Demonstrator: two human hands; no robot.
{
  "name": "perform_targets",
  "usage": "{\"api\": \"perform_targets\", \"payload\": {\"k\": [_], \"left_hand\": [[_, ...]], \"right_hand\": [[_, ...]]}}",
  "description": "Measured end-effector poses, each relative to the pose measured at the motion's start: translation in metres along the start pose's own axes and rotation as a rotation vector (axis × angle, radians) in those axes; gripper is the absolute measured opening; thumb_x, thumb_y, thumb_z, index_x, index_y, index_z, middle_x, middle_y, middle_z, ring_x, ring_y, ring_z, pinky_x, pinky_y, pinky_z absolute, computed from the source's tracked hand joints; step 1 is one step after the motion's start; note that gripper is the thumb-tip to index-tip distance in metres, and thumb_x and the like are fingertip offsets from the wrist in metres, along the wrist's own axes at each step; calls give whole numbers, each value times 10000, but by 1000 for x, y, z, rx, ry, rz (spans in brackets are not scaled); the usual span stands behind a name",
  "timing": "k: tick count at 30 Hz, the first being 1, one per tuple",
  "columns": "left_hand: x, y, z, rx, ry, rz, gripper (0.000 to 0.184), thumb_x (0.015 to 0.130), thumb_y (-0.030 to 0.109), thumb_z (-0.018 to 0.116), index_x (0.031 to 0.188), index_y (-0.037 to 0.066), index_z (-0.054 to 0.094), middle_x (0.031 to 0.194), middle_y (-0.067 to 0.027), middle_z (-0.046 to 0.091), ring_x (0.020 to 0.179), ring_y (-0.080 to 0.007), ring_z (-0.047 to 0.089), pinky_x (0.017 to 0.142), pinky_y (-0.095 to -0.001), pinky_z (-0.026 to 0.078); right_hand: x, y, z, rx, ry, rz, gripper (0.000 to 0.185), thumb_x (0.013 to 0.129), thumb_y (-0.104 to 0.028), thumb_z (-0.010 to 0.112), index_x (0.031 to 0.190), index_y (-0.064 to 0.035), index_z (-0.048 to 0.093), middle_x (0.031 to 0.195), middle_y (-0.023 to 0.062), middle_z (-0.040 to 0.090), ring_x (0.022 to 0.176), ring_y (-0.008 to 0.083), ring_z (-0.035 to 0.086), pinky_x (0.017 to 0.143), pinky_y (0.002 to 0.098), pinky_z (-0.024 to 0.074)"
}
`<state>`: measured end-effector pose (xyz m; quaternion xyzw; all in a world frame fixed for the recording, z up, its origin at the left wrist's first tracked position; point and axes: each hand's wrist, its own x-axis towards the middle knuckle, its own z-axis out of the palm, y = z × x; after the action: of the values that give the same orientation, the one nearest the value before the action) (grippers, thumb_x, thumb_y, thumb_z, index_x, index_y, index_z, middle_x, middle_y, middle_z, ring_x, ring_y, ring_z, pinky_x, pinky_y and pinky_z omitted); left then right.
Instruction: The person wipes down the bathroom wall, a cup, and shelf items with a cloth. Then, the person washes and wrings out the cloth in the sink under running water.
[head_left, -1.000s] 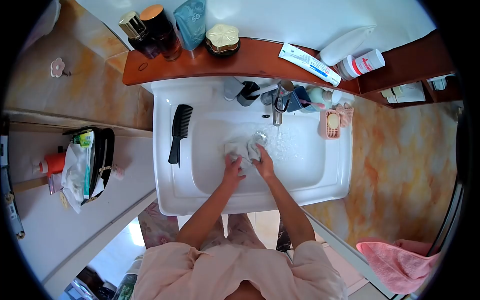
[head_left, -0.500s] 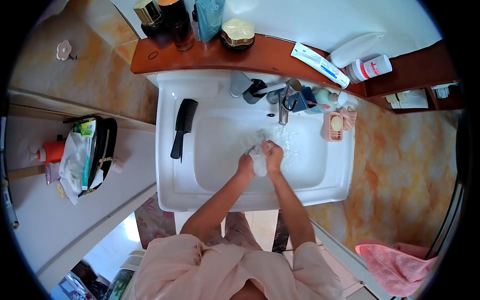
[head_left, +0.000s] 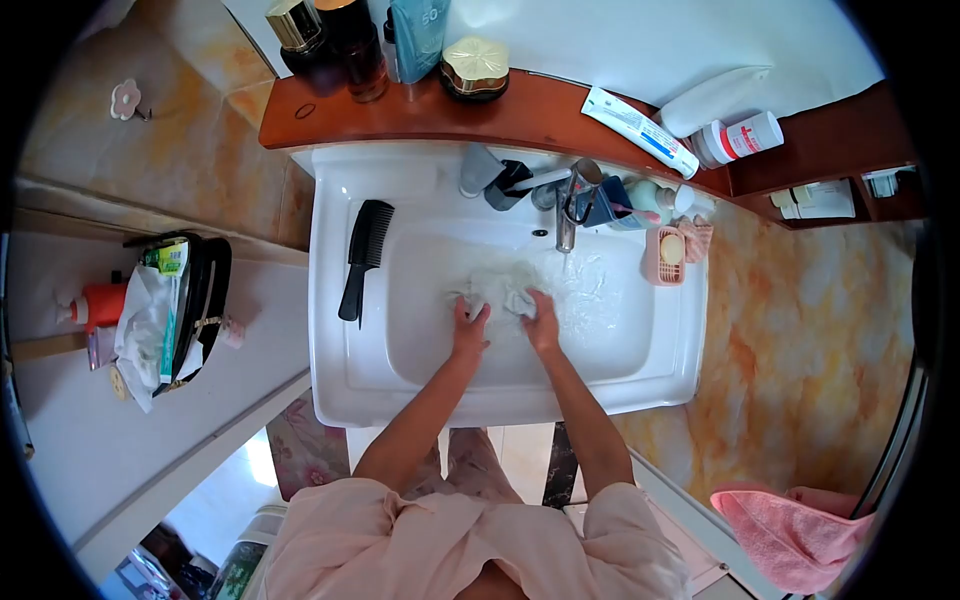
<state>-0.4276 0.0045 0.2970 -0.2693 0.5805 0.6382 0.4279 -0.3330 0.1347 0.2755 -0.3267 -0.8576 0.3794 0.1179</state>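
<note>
My left hand [head_left: 469, 328] is in the water of the white sink [head_left: 335, 380], fingers apart and holding nothing. To its right, my right hand [head_left: 542, 324] grips a small wet white cloth [head_left: 519, 302], which spreads out toward the left hand under the water. Its exact shape is blurred by ripples. Water runs from the metal faucet [head_left: 568, 222] into the basin just beyond my right hand.
A black comb [head_left: 366, 258] lies on the sink's left ledge. Cups and a pink soap dish [head_left: 665, 256] line the back and right rim. Above, a wooden shelf [head_left: 540, 105] holds bottles and a toothpaste tube [head_left: 640, 130]. A pink towel [head_left: 790, 540] hangs at lower right.
My hands were together around the bunched white cloth. They have moved apart: my left hand has let go and shifted left, while the cloth stays with my right hand, lower in the water.
</note>
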Motion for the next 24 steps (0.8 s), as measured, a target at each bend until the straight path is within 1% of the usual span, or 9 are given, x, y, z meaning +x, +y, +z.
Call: {"api": "perform_targets", "payload": {"k": [3,6,9,12,15,17,21,22,24], "left_hand": [[-6,19,-2,-248,-247,-179,563,824,303,665,1310,176,411,1261,-100,460,1032,-270,530,759,-369,506],[0,33,-12,-539,-528,-318,555,836,352,654,1301,144,434,1258,-117,482,941,-281,599,716,-326,534],[1,36,-4,-329,-548,-126,487,862,372,614,1232,86,479,1115,-101,569,924,-241,598,737,-340,528],[-37,21,-3,-595,-495,26,446,867,384,605,1145,50,500,1042,-74,571,940,-218,573,754,-369,508],[-11,23,15,-395,-308,-81,526,850,373,633,1214,39,450,1126,-76,531,1045,-216,522,832,-377,468],[-28,25,24,-169,-136,20,562,835,358,650,1261,80,411,1169,-73,499,1061,-214,489,840,-387,453],[-22,41,2,115,-37,83,639,816,338,665,1339,183,332,1167,-43,475,994,-195,459,833,-427,430],[10,18,-14,-24,-38,127,676,815,327,665,1365,275,275,1142,-13,452,950,-184,432,798,-475,422],[12,21,-31,-23,20,84,699,816,322,664,1376,281,248,1146,-2,447,964,-184,429,815,-496,415]], "right_hand": [[-18,-103,-30,281,-304,-27,504,679,23,709,1142,-81,537,1061,143,570,965,349,554,880,385,440],[-37,-164,-51,121,-272,-220,278,739,-80,716,989,-42,602,907,141,609,838,307,591,697,322,462],[-38,-172,-44,200,-309,-67,169,782,-148,692,873,-26,618,820,129,611,751,288,599,647,317,450],[-20,-159,-27,214,-41,-53,208,834,-182,639,728,-9,593,626,118,545,561,240,499,563,315,422],[0,-117,-12,333,199,-14,290,865,-215,606,691,14,573,547,97,467,520,157,381,508,323,379],[15,-74,-27,147,31,266,335,881,-253,588,693,23,582,533,69,446,529,124,367,513,320,380],[11,3,-32,6,28,-8,330,886,-313,565,819,3,633,819,151,610,701,222,572,655,317,448],[11,-5,-47,-278,-159,116,302,834,-309,617,982,-45,625,1067,183,584,940,291,565,783,389,444],[8,-7,-32,-435,16,-122,375,771,-289,674,1067,-73,589,1119,173,564,1002,311,538,842,434,420]]}}
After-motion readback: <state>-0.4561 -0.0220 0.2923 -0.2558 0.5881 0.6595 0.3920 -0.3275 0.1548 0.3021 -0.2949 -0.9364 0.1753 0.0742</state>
